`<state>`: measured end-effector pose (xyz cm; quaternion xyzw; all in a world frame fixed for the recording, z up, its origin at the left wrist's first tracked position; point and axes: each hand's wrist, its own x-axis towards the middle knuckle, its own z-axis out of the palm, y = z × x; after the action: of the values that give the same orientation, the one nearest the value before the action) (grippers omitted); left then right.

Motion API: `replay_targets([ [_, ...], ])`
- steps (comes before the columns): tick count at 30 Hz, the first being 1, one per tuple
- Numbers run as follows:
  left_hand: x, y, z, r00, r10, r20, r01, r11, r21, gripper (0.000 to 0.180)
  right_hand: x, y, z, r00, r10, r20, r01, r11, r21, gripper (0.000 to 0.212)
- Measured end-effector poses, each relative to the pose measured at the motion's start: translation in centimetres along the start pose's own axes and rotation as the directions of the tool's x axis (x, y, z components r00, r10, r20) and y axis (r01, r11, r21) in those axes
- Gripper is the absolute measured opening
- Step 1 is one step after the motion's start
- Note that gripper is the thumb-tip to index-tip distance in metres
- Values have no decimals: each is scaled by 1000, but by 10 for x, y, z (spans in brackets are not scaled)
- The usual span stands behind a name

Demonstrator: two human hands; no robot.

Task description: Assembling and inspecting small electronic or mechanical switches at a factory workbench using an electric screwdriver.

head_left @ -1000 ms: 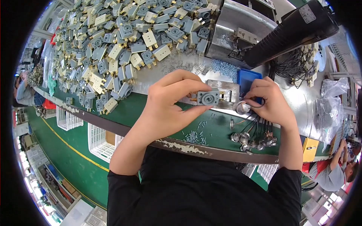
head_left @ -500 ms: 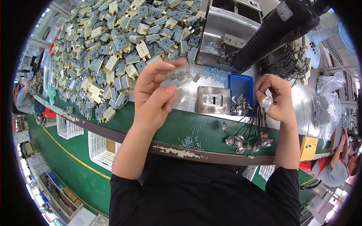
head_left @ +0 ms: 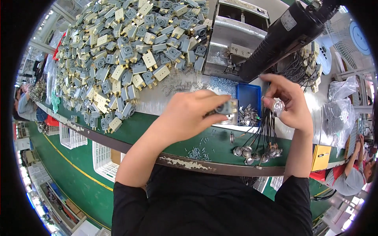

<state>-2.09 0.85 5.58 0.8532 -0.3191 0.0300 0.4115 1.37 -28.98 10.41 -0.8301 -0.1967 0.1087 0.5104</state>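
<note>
My left hand (head_left: 191, 114) pinches a small grey plastic housing (head_left: 226, 107) between thumb and fingers, over the metal fixture block (head_left: 233, 119), which it mostly hides. On the right, my right hand (head_left: 291, 103) is curled round a shiny silver round metal piece (head_left: 278, 108), its index finger raised and bent. Below that hand, black cables (head_left: 269, 128) with silver round metal ends (head_left: 247, 151) hang over the green bench surface. Between the hands stands a blue tray (head_left: 249, 93) with small metal parts (head_left: 248, 116) in it.
A large heap of grey and cream plug housings (head_left: 130, 59) covers the left of the bench. Loose springs (head_left: 183, 82), blue-grey screws (head_left: 223, 85) and silver pins (head_left: 197, 154) lie about. A black cylindrical tool (head_left: 271, 39) leans over the metal machine (head_left: 228, 51). Plastic bags (head_left: 340, 104) lie right.
My left hand has moved right and down with the grey housing, from beside the heap to above the fixture block. My right hand stays near its place, its index finger now more extended.
</note>
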Motion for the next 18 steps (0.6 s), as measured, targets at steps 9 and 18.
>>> replay_targets([
  [9, -2, -15, 25, 999, -26, -23, 25, 999, -44, 37, 14, -19, -12, 943, -234, 237, 295, 916, -273, 28],
  [18, -4, -19, 21, 985, 36, -170, -43, 998, -38, 27, 13, -16, -3, 957, -257, 138, 281, 937, -207, 22],
])
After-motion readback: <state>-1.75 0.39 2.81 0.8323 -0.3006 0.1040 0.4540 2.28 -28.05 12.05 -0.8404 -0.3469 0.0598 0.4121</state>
